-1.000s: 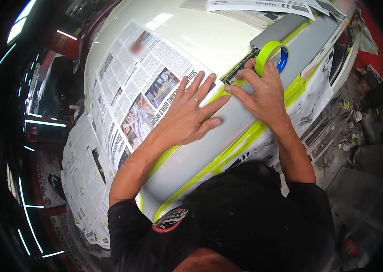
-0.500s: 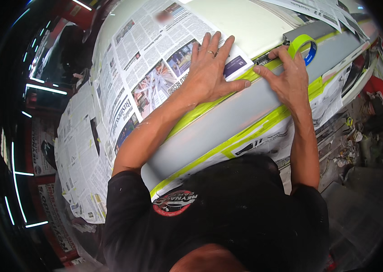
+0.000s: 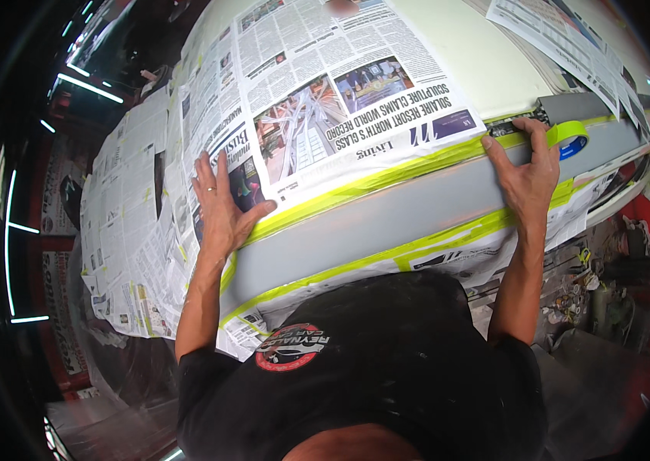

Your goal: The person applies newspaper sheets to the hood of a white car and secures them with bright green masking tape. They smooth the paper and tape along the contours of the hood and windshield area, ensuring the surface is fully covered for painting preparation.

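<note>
My left hand (image 3: pixel 221 209) lies with its fingers spread on the lower left part of a newspaper sheet (image 3: pixel 302 77), thumb close to the taped edge. Yellow-green masking tape (image 3: pixel 371 183) runs along that edge, above a grey car body panel (image 3: pixel 363 219). At the tape's right end, my right hand (image 3: pixel 528 177) has its thumb on the strip and its index finger bent over the panel's upper edge. A roll of masking tape (image 3: pixel 568 137), yellow-green with a blue core, sits against this hand's curled fingers, which partly hide how it is gripped.
More newspaper (image 3: pixel 125 223) covers the body at left, and loose sheets (image 3: pixel 563 54) lie at the far right. A second tape line (image 3: pixel 386 265) borders the panel's near edge. Cluttered items (image 3: pixel 571 288) lie low at right. Bare cream bodywork (image 3: pixel 463 46) shows beyond the newspaper.
My left hand has moved left along the newspaper, away from the right hand. The view has shifted; my right hand remains by the tape's end with the roll.
</note>
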`<state>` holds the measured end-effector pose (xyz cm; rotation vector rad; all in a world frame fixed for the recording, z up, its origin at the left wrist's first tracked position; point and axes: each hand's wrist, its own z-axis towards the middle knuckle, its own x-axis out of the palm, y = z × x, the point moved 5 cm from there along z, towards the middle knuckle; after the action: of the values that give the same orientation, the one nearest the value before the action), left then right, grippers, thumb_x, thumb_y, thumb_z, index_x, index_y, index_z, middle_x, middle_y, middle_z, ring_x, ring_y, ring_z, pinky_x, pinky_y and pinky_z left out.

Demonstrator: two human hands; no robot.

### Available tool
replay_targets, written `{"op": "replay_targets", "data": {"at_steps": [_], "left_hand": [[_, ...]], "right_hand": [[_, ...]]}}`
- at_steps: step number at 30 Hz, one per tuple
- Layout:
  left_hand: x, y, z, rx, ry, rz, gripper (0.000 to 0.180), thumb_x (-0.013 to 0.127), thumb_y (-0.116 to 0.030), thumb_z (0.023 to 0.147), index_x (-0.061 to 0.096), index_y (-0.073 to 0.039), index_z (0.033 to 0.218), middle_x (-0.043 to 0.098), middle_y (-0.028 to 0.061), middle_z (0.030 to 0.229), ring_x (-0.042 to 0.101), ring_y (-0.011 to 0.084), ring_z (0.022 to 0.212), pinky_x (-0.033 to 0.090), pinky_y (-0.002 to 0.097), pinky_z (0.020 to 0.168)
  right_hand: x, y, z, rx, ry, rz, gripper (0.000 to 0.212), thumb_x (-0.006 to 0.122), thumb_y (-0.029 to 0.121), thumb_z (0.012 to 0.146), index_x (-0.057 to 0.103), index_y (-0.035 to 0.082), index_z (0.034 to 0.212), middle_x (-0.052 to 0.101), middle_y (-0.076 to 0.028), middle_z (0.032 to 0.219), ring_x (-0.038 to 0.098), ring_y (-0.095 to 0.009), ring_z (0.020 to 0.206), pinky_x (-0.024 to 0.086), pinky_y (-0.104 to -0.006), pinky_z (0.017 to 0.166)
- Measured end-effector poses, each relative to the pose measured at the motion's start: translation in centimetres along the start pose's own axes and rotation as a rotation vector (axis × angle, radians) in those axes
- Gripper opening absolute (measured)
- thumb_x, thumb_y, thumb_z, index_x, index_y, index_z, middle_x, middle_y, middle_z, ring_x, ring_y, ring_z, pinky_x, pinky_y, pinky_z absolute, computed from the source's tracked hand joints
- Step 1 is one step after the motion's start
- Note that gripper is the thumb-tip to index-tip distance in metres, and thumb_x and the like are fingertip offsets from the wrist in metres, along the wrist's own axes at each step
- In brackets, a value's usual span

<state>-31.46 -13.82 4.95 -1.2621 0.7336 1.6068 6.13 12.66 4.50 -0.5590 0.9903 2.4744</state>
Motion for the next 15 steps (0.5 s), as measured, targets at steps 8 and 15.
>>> {"op": "replay_targets", "data": {"at_steps": [8,15], "left_hand": [[4.6,17.2,-16.4,-0.663,0.12,0.079,0.129,0.066,-0.077,0.072,0.009,0.002,0.156,0.009,0.0377,0.157,0.006,0.0504,0.148,0.005,0.063,0.117],[-4.1,8.1,-9.6,-0.548,-0.161,-0.076,0.069,0.076,-0.04,0.085,0.054,-0.003,0.138,0.049,0.0267,0.141,0.045,0.0386,0.133,0.031,0.0514,0.111]], "right_hand": [[-0.3,-2.5,-2.0,0.203,-0.252,0.228,0.033,0.068,0.012,0.093,0.059,-0.002,0.121,0.062,-0.01,0.104,0.055,-0.018,0.094,0.046,-0.0318,0.088],[-1.2,0.6,2.3,0.043,-0.281,0.344,0.046,0.053,0.002,0.095,0.038,-0.005,0.138,0.049,-0.017,0.13,0.052,-0.022,0.107,0.043,-0.0346,0.096]]}}
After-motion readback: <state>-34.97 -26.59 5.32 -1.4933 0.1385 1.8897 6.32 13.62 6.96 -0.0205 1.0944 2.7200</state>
